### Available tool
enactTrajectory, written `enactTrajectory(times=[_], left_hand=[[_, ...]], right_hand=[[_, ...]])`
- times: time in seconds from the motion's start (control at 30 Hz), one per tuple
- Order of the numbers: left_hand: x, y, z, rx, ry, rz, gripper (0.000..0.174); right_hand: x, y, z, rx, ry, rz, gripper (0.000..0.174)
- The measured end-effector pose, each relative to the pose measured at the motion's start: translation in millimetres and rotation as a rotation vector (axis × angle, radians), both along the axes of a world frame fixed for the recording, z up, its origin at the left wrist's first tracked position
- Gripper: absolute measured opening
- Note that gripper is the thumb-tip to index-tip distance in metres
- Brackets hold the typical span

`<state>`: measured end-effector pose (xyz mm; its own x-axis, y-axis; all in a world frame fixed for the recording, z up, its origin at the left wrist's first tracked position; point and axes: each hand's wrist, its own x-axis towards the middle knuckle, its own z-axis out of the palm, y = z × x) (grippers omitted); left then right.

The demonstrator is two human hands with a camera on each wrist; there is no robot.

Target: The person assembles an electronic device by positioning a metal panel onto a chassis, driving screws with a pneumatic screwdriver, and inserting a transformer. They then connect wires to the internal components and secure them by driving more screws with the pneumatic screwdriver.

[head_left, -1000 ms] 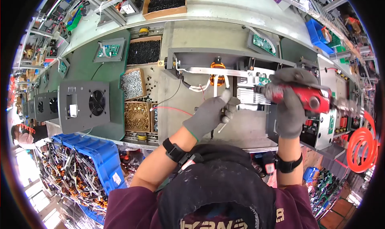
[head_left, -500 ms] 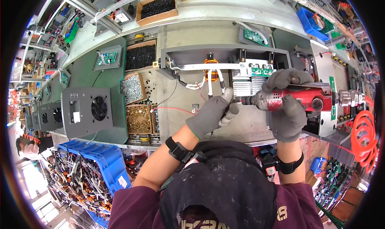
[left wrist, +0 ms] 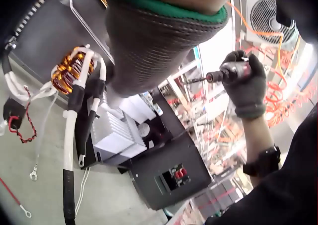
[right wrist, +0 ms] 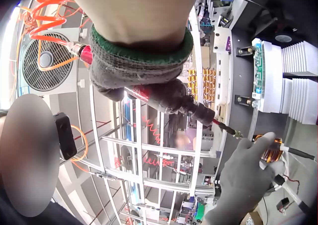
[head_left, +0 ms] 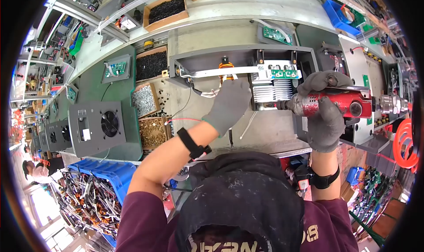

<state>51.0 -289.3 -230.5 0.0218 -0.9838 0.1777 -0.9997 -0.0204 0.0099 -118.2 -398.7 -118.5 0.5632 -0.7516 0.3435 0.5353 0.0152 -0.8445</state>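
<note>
My right hand (head_left: pixel 326 119), in a grey glove, grips a red pneumatic screwdriver (head_left: pixel 349 104), held level with its bit towards the left. A small fastener shows at the tip of its long bit (right wrist: pixel 223 127) in the right wrist view. My gloved left hand (head_left: pixel 229 103) reaches over the white leads of an orange copper coil (left wrist: pixel 69 71), fingers extended and fingertips right by the coil. The coil sits in a grey metal housing (head_left: pixel 194 60) beside a finned heat sink (head_left: pixel 274 91) with a green circuit board (head_left: pixel 282 73). A flat white metal bar (head_left: pixel 216 72) runs along the housing.
Boxes of black screws (head_left: pixel 152 65), silver screws (head_left: pixel 145 99) and brass fasteners (head_left: pixel 152 133) stand at left. Beyond them are grey fan housings (head_left: pixel 99 128). A blue crate (head_left: pixel 106 174) of wired parts sits lower left. A coiled orange hose (head_left: pixel 404 144) hangs at right.
My left hand has moved from beside the screwdriver's bit up to the coil's leads. The screwdriver came left to the heat sink's lower edge, then stayed about there.
</note>
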Motion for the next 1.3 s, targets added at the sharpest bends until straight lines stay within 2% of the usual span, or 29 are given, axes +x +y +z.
enactTrajectory(times=[0.07,0.1,0.2,0.27,0.3,0.43,0.67,0.87,0.93,0.97,1.03,1.1,1.13,1.2,1.27,1.3], left_hand=[[-2.8,-11.9,-17.3,0.233,-0.140,0.014,0.009],[-1.0,-14.8,-18.8,0.233,-0.140,0.002,0.009],[10.1,-17.7,-13.4,0.217,-0.149,-0.166,0.014],[17.3,-18.0,-10.0,0.043,-0.036,-0.261,0.019],[20.3,-17.9,-11.1,0.045,-0.004,-0.253,0.024],[24.5,-18.9,-6.6,-0.028,0.086,-0.260,0.022],[26.3,-20.6,-7.3,-0.111,0.169,-0.255,0.019],[24.4,-21.8,-9.1,-0.112,0.170,-0.220,0.018],[21.6,-26.7,-9.0,-0.119,0.180,-0.196,0.016],[20.1,-30.1,-9.9,-0.212,0.241,-0.160,0.015],[16.6,-36.1,-12.7,-0.305,0.300,-0.118,0.016],[12.9,-41.9,-15.2,-0.429,0.517,0.041,0.024],[13.4,-42.6,-15.0,-0.431,0.517,0.044,0.024],[13.6,-41.9,-14.4,-0.443,0.602,0.065,0.027],[16.3,-39.8,-16.5,-0.444,0.618,0.058,0.028],[16.8,-38.8,-17.6,-0.445,0.635,0.050,0.028]], right_hand=[[-6.6,1.6,-0.3,0.066,0.047,-0.026,0.040],[-9.9,1.4,-1.2,0.067,0.048,-0.038,0.040],[-20.6,-1.9,-7.2,0.107,0.103,-0.106,0.039],[-26.6,-6.7,-14.9,0.093,0.123,-0.157,0.038],[-28.7,-9.3,-21.0,0.121,0.120,-0.157,0.038],[-22.7,-5.0,-23.5,0.273,0.143,-0.182,0.038],[-18.8,-13.2,-32.6,0.218,0.186,-0.144,0.036],[-14.7,-15.3,-25.0,0.287,0.193,-0.118,0.033],[-12.1,-19.5,-25.1,0.206,0.280,-0.142,0.035],[-9.3,-21.6,-23.4,0.202,0.281,-0.138,0.035],[-1.4,-24.8,-19.3,-0.031,0.301,-0.295,0.036],[10.1,-33.6,-18.5,-0.126,0.285,-0.352,0.036],[16.5,-39.2,-18.9,-0.219,0.270,-0.412,0.036],[24.1,-46.9,-25.3,-0.245,0.217,-0.423,0.036],[26.0,-53.5,-30.2,-0.114,0.128,-0.277,0.036],[27.7,-58.4,-34.7,-0.124,0.126,-0.258,0.034]])
